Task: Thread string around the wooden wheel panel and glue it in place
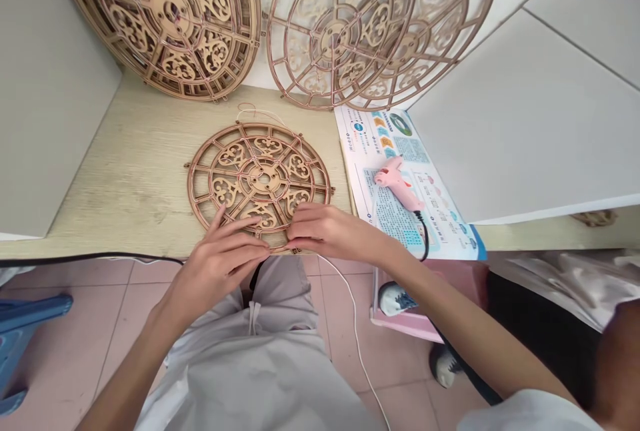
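Along the near rim of a flat laser-cut wooden filigree wheel (260,181), which lies on a pale wood-grain desk (125,177), the left hand (220,267) and right hand (335,231) rest with their fingers almost meeting. Both hands are half open, fingers stretched over the wheel's edge and touching it, though whether they actually pinch it cannot be told. Just beyond the wheel lies a loop of thin cord (255,113), and farther back stand three larger filigree wheels (335,37). To the wheel's right, a pink hot glue gun (395,181) lies on a printed leaflet (395,224).
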Demonstrator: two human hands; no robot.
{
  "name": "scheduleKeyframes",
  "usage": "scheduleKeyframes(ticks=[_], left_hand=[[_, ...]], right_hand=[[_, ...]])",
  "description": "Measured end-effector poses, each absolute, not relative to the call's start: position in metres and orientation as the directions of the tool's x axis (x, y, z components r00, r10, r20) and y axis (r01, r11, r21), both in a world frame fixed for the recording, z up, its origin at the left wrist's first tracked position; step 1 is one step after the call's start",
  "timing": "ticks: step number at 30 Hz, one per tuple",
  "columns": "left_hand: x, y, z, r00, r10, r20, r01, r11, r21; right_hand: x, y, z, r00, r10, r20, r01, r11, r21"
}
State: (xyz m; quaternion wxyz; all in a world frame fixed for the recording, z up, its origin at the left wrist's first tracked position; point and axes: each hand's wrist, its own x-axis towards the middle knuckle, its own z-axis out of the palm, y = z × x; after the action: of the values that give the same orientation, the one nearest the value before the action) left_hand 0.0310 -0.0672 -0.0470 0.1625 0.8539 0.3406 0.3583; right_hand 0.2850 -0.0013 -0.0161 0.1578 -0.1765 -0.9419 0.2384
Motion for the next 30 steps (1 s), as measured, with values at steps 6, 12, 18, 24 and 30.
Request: scheduleKeyframes(ticks=[6,12,18,24,30], left_hand=[[0.029,-0.067,-0.048,0.518,0.691,0.504,0.459,-0.722,0.518],[0.03,-0.067,-0.049,0.516,0.69,0.508,0.459,-0.723,0.516],[0.029,-0.068,-0.051,0.518,0.689,0.507,0.453,-0.723,0.521],[0.029,-0.068,-0.049,0.523,0.698,0.49,0.456,-0.714,0.531],[0.029,-0.068,-0.048,0.528,0.709,0.467,0.469,-0.702,0.536]], right_hand=[[0.283,-0.004,-0.011,-0.906,0.391,0.162,0.315,0.878,-0.36],[0.282,-0.005,-0.01,-0.921,0.32,0.22,0.277,0.939,-0.205],[0.278,-0.009,-0.012,-0.901,0.349,0.257,0.3,0.93,-0.21],[0.269,-0.01,-0.011,-0.916,0.33,0.226,0.302,0.941,-0.151],[0.267,-0.013,-0.014,-0.893,0.366,0.263,0.303,0.919,-0.251]])
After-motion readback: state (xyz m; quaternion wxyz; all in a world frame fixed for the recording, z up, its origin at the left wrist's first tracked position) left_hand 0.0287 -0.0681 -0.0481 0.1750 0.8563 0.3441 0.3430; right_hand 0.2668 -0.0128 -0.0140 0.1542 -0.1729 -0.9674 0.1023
